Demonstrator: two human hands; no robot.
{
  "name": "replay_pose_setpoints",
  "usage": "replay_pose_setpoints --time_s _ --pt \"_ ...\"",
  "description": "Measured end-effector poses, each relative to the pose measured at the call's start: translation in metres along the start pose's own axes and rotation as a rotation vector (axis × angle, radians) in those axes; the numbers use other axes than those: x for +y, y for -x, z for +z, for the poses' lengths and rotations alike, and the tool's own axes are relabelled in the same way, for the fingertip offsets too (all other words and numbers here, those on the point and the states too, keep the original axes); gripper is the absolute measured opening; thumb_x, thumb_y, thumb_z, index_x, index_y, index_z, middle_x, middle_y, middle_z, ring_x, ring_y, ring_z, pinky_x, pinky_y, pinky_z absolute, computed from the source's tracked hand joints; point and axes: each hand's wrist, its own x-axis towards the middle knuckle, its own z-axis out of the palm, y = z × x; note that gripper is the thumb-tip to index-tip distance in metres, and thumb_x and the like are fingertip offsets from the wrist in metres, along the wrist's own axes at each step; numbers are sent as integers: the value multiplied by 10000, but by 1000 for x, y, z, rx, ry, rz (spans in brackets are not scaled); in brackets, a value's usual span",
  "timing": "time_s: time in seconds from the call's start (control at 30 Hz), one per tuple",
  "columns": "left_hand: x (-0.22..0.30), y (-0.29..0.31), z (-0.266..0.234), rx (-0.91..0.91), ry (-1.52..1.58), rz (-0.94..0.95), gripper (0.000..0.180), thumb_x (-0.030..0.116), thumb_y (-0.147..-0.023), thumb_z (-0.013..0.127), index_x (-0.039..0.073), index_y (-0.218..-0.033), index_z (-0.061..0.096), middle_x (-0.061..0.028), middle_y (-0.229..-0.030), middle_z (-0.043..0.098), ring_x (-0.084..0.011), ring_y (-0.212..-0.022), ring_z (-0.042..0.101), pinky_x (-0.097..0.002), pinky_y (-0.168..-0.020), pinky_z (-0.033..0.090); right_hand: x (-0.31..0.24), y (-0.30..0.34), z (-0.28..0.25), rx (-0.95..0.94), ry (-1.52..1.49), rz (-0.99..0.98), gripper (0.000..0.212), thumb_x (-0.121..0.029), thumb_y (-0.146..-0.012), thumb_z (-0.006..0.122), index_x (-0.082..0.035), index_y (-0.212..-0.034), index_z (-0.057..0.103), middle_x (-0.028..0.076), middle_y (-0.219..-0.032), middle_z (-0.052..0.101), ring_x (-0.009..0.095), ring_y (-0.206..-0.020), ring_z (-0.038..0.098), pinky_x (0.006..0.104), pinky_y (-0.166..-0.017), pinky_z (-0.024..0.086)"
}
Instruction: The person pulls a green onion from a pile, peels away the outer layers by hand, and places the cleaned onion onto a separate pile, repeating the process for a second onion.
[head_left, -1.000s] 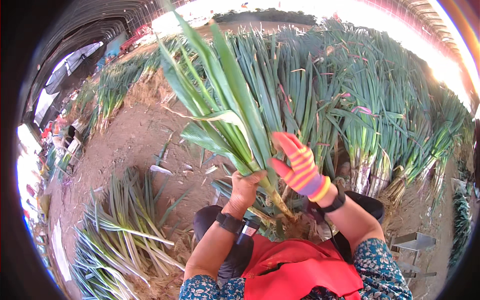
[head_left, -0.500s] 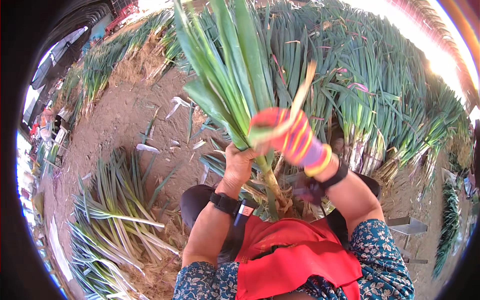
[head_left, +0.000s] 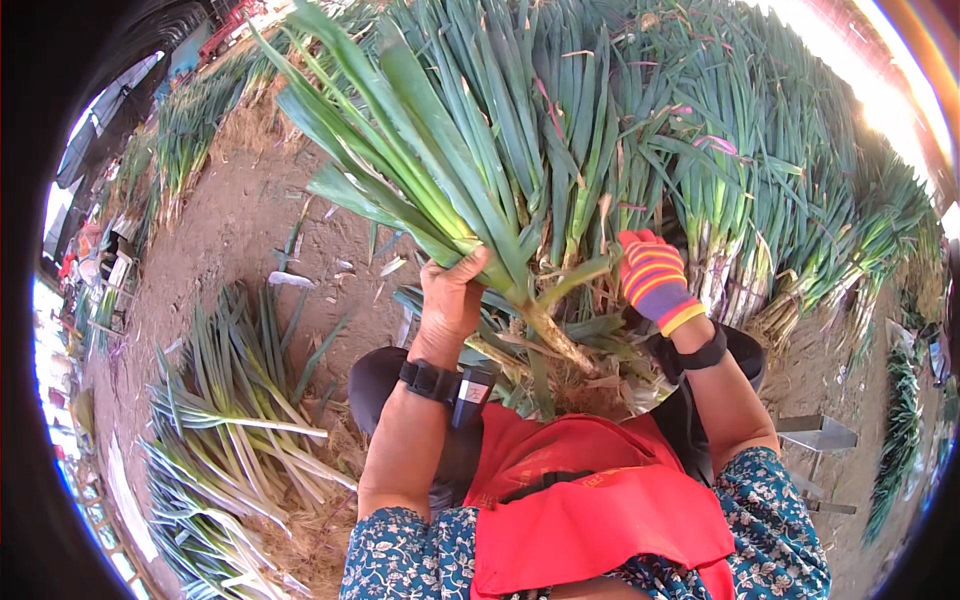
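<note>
My bare left hand [head_left: 453,298] is closed round a large green onion [head_left: 425,135], its broad leaves fanning up and to the left. Its pale stalk [head_left: 556,335] slants down to the right, toward my lap. My right hand [head_left: 659,277], in an orange, yellow and purple striped glove, is closed at the end of an outer leaf [head_left: 574,281] that bends away from the stalk. The fingertips of that glove are partly hidden. Loose leaves and stalks [head_left: 500,360] lie beneath the onion, between my knees.
Bundled green onions [head_left: 720,130] stand packed across the far side and right. At the lower left lies a pile of green onions [head_left: 235,430] with pale stalks and stringy roots. Leaf scraps [head_left: 292,279] dot the dirt floor. A metal stand [head_left: 818,433] is at my right.
My right hand has moved right, away from my left hand, and the outer leaf now bends off the stalk. The onion has tilted further left with my left hand.
</note>
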Motion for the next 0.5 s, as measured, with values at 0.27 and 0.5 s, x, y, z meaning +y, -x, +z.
replay_pose_setpoints --time_s 0.27,0.5 --pt "9 -2 4 -24 82 -28 382 77 -776 704 6 -1124 562 -90 -1056 621 -248 -969 598 -403 -880 459 -96 -20 30 -268 -1290 127 440 -158 -667 756 20 -1038 601 153 -934 659 199 -847 626 314 -746 495" --pt "-7 -1 -15 129 50 45 358 58 -811 644 2 -1148 537 -88 -1066 612 -246 -987 588 -399 -885 460 -111 -30 29 -258 -1195 157 403 -130 -585 788 22 -920 623 123 -765 660 139 -701 616 301 -637 491"
